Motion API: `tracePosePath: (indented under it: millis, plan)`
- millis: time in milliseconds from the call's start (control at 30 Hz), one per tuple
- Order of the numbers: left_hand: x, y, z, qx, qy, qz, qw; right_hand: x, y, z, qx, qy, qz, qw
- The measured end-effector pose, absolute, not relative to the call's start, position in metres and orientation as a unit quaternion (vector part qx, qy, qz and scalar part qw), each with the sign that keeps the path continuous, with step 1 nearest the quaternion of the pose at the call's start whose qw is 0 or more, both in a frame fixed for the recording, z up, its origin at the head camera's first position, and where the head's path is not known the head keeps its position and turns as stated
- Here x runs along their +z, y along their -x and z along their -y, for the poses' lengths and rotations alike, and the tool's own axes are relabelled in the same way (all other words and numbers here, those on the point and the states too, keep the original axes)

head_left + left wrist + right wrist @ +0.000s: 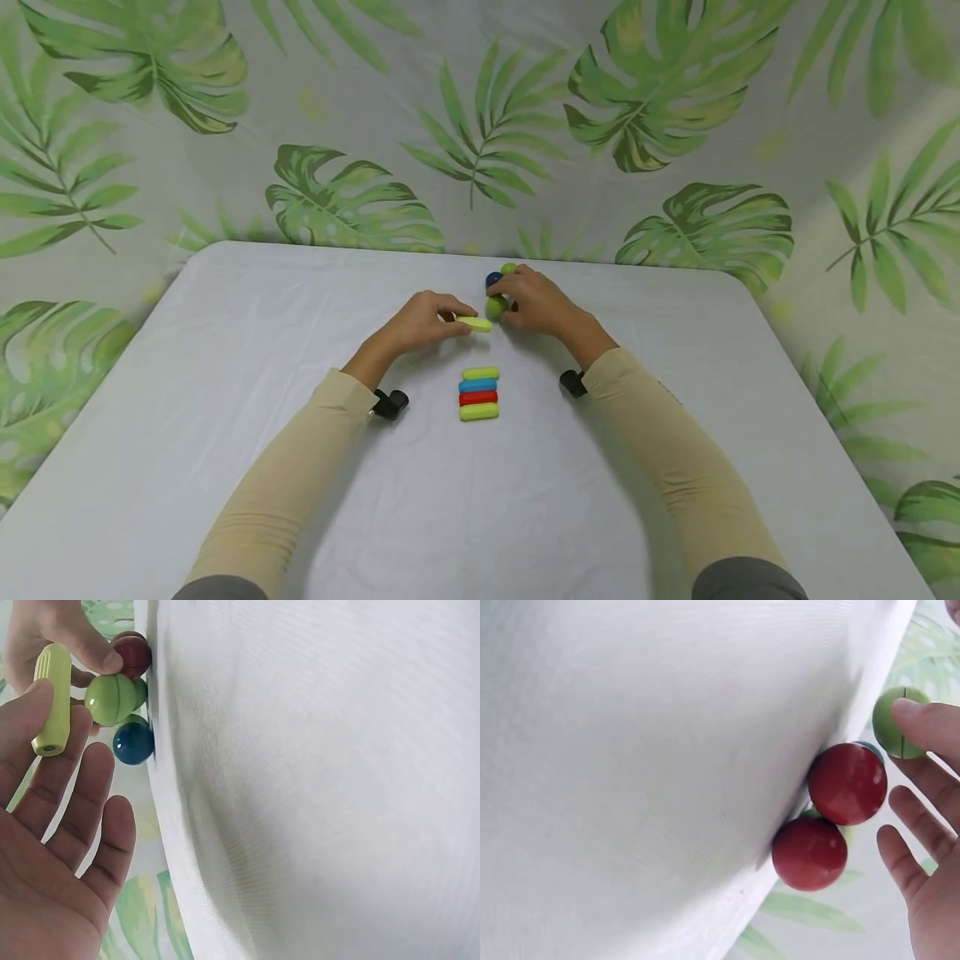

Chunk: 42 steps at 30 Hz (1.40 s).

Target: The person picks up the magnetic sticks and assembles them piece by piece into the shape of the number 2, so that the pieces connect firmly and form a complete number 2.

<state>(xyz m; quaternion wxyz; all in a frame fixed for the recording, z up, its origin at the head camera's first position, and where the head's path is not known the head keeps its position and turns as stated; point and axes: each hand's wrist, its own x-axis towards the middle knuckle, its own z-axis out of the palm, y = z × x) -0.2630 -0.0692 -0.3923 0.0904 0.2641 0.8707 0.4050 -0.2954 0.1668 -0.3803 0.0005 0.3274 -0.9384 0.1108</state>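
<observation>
Between thumb and fingers, my left hand (423, 323) pinches a short yellow-green grooved stick (54, 712), its other fingers spread loosely. Just to the right, my right hand (542, 300) pinches a green ball (889, 724) with a dark line around it. The stick's end points toward this ball in the head view. Close behind the held ball are a dark blue ball (492, 279) and another green ball (508, 268). In the right wrist view, two red balls (847, 784) (810, 853) rest on the table near the right fingers; the hand hides them from the head view.
Nearer the body, several short sticks lie side by side in a row: a yellow-green one (481, 373), a blue one (477, 386), a red one (478, 398) and another yellow-green one (478, 412). The white-covered table (225, 333) ends against a leaf-patterned cloth (480, 125).
</observation>
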Motion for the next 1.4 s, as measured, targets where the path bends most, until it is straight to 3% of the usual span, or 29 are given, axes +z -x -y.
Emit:
tracePosePath:
  millis: [267, 633, 1400]
  plan:
    - [-0.391, 0.264, 0.068, 0.411, -0.265, -0.868, 0.087, -0.370, 0.282, -0.188, 0.182, -0.344, 0.921, 0.025]
    - [-0.392, 0.264, 0.065, 0.416, -0.260, -0.867, 0.085, -0.366, 0.273, -0.207, 0.253, -0.316, 0.914, 0.016]
    - [-0.396, 0.263, 0.063, 0.412, -0.271, -0.867, 0.064, -0.369, 0.258, -0.246, 0.274, -0.307, 0.908, 0.073]
